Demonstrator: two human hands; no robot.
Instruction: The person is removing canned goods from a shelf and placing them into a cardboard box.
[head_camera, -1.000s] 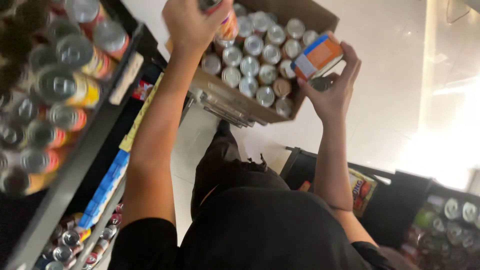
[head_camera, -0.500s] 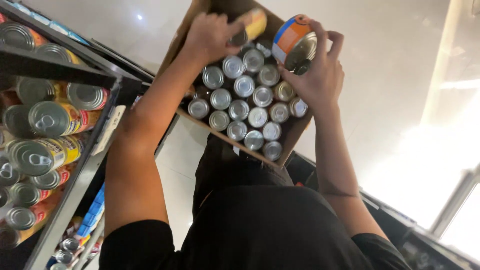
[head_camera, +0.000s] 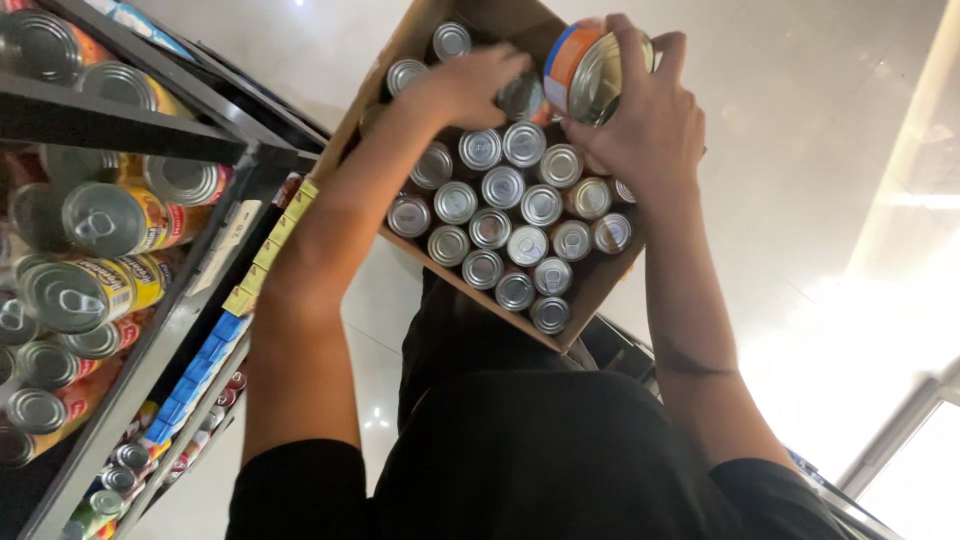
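Cans (head_camera: 505, 215) packed tight; box (head_camera: 420, 40) far end open.

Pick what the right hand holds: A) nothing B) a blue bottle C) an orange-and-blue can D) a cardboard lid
C: the right hand grips an orange-and-blue can above the cardboard box of silver-topped cans, while the left hand reaches into the box.
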